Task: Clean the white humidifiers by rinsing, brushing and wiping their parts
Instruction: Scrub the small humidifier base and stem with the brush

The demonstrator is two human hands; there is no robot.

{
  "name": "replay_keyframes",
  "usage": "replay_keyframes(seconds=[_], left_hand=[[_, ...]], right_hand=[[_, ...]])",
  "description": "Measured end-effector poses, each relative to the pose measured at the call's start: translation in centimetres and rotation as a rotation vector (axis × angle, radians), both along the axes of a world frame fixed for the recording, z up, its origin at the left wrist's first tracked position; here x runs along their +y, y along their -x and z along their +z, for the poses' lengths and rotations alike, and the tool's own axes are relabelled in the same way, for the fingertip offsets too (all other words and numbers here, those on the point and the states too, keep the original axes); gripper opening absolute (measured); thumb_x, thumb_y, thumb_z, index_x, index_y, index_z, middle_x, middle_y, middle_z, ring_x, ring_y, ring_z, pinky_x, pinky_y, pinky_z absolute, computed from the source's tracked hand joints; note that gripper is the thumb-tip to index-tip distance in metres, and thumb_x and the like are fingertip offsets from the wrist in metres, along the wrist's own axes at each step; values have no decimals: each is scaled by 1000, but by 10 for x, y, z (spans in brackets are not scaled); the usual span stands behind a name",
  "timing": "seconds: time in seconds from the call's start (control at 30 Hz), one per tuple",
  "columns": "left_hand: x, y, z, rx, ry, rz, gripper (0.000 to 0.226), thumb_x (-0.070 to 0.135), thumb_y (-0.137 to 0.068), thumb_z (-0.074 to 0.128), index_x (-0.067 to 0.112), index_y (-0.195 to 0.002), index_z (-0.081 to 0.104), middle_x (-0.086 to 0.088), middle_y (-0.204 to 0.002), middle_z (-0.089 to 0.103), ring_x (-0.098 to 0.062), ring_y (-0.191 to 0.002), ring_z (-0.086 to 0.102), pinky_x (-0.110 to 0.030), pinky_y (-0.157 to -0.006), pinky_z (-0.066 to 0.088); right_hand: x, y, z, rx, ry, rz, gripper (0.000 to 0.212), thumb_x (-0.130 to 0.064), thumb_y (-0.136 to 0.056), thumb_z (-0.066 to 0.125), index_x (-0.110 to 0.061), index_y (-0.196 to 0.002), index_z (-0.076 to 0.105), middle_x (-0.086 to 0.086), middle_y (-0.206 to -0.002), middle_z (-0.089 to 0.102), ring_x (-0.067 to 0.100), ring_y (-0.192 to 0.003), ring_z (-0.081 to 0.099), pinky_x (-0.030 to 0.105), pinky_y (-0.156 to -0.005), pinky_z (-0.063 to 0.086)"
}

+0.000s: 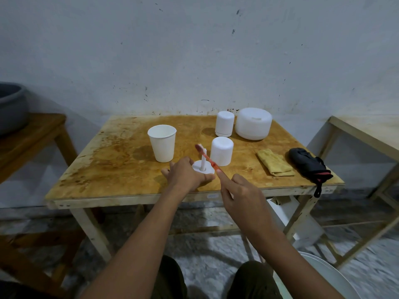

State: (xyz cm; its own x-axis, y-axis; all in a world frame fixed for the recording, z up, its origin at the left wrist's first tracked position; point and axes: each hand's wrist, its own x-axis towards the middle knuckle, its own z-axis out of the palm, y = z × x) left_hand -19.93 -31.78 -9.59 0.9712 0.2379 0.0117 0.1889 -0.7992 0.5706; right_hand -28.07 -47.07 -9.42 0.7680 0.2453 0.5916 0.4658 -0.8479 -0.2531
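My left hand [185, 174] holds a white humidifier base [203, 167], a round disc with an upright stem, just above the table's front edge. My right hand [241, 197] pinches a red toothbrush [207, 157], whose bristled head is up by the top of the stem. Behind the base stands a white cylindrical humidifier cover [221, 151]. Farther back stand a small white humidifier [224, 124] and a wide white dome humidifier [253, 123].
A white paper cup [162, 143] stands left of the base on the stained wooden table [108, 169]. A folded yellow cloth [274, 162] and a black pouch [308, 165] lie at the right. A grey basin [10, 108] sits on the left bench; a white bucket [323, 275] stands on the floor.
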Motion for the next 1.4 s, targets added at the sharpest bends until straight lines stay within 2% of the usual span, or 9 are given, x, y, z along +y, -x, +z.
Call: replay_keyframes(seconds=[0.1,0.23,0.37,0.57,0.7,0.83,1.1,1.23,1.4], left_hand=[[0,0,0,10,5,-6,81,72,-67,72,23,-128,51,-1,-133,56,-25,-130,40,-43,-103,24],[1,-1,-2,12,11,-5,78,72,-65,73,25,-123,51,1,-130,56,-24,-126,42,-42,-98,26],[3,-3,-3,27,26,-26,79,72,-63,74,26,-123,51,1,-130,56,-25,-127,42,-43,-99,26],[9,-8,-4,45,12,-84,82,72,-66,73,28,-132,51,2,-138,53,-26,-130,40,-44,-100,25],[12,-10,-6,54,-9,-115,83,72,-66,72,29,-134,50,1,-140,51,-27,-130,39,-45,-101,26],[14,-11,-6,63,-31,-142,83,73,-67,70,31,-136,49,2,-142,50,-27,-132,37,-46,-103,26],[23,-14,0,64,-56,-179,75,73,-69,67,32,-130,55,1,-135,57,-29,-130,40,-48,-104,27],[29,-13,-1,78,-53,-172,79,70,-69,70,30,-135,52,1,-138,54,-28,-131,40,-46,-101,24],[29,-14,0,122,23,-168,83,71,-68,72,33,-138,49,0,-137,55,-29,-130,41,-45,-99,24]], right_hand=[[2,1,-1,20,24,-7,49,-7,-77,80,-16,-123,68,-7,-61,36,7,-45,30,10,-40,12],[-3,-2,-4,-1,-51,22,49,-7,-84,72,-19,-131,62,-3,-59,40,11,-45,34,25,-35,32],[-8,-2,-9,11,-119,17,44,-10,-89,69,-24,-130,63,-6,-57,41,8,-48,35,24,-41,32],[-11,0,-8,402,-643,38,30,-24,-101,52,-39,-125,60,-7,-50,42,5,-47,32,17,-44,27],[-7,4,-10,440,-782,26,27,-26,-101,51,-38,-123,60,-1,-53,38,11,-50,33,19,-46,29],[-5,5,-18,500,-779,18,29,-29,-101,52,-36,-127,60,-4,-50,38,14,-49,33,31,-49,28],[-19,-2,2,539,-656,7,25,-26,-100,53,-28,-120,68,-10,-49,48,2,-41,35,18,-41,28],[-24,-21,38,444,-679,-4,9,-32,-95,61,-24,-97,65,-8,-52,53,2,-39,37,18,-41,30],[-1,-57,90,367,-436,124,5,-31,-90,68,-26,-90,67,-11,-62,60,-4,-51,51,8,-48,35]])
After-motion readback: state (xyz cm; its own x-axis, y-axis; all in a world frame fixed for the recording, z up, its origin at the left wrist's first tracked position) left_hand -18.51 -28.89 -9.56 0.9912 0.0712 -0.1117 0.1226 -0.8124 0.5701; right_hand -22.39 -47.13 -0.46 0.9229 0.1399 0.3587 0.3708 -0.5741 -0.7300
